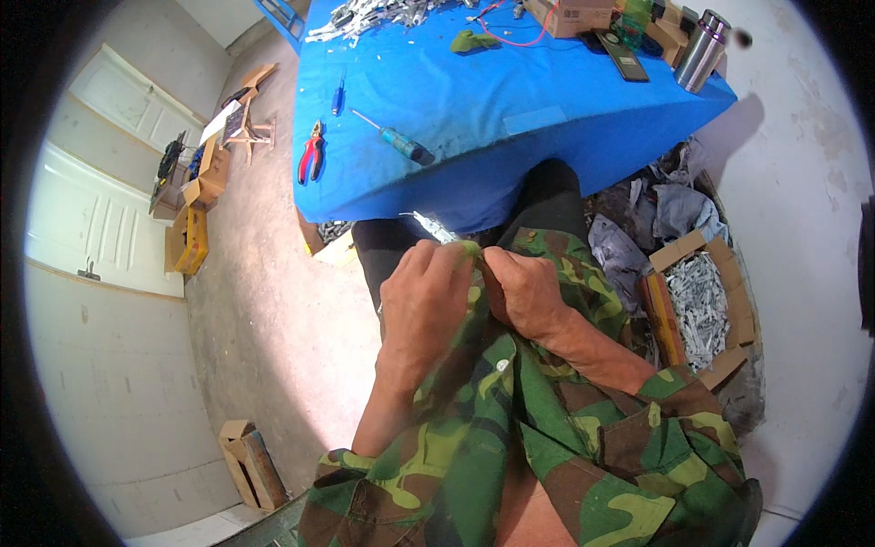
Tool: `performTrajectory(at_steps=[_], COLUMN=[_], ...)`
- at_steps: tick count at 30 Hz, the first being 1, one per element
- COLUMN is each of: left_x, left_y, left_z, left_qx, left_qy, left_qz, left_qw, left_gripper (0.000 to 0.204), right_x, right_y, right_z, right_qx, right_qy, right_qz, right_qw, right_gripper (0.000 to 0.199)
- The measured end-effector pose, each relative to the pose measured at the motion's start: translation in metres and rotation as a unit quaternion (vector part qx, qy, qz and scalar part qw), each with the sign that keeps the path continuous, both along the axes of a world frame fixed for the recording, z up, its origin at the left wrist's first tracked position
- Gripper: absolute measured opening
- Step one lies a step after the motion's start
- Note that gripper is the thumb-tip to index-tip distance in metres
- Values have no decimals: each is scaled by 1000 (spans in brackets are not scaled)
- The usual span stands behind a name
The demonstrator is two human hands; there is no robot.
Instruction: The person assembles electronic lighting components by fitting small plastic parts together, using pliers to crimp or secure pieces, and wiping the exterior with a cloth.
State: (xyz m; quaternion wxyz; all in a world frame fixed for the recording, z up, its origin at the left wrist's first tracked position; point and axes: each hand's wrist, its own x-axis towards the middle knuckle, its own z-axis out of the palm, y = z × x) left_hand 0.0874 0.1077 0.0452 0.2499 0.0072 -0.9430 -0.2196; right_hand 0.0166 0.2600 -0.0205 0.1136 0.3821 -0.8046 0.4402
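My left hand (424, 294) is closed in front of my lap. A thin silvery-white strip (436, 227) sticks out past its knuckles, and its gripped end is hidden by the fingers. Close beside it, my right hand (530, 290) is closed too, thumb toward the left hand. A small yellow-green bit shows between the fingertips; whether it is cloth or part of my jacket I cannot tell. Under both hands lies the open front of the camouflage jacket (474, 401), with a pale button on it.
On the blue-covered table (428, 82) lie red-handled pliers (312, 155), a teal screwdriver (404, 144), a blue screwdriver (338, 96), a silvery pile (374, 18), a phone (622, 56) and a steel flask (703, 53). A carton of silvery pieces (700, 310) stands at right.
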Motion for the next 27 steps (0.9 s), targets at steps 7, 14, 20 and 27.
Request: performTrajectory(at_steps=[7, 14, 20, 27], left_x=[-10, -1, 1, -6], left_y=[-18, -2, 3, -13], left_z=[-10, -5, -4, -8], left_qx=[-10, 18, 6, -7], left_qy=[5, 3, -3, 5], left_qz=[44, -1, 9, 49], left_qw=[999, 1000, 1000, 999], left_gripper=[14, 14, 15, 12], right_x=[2, 0, 0, 2], right_y=[-3, 0, 1, -2], right_z=[-1, -3, -2, -4], right_qx=[7, 13, 14, 11], right_qy=[-7, -4, -10, -17], right_qz=[-2, 7, 4, 8], right_qw=[1000, 1000, 1000, 1000], right_gripper=[12, 11, 11, 9])
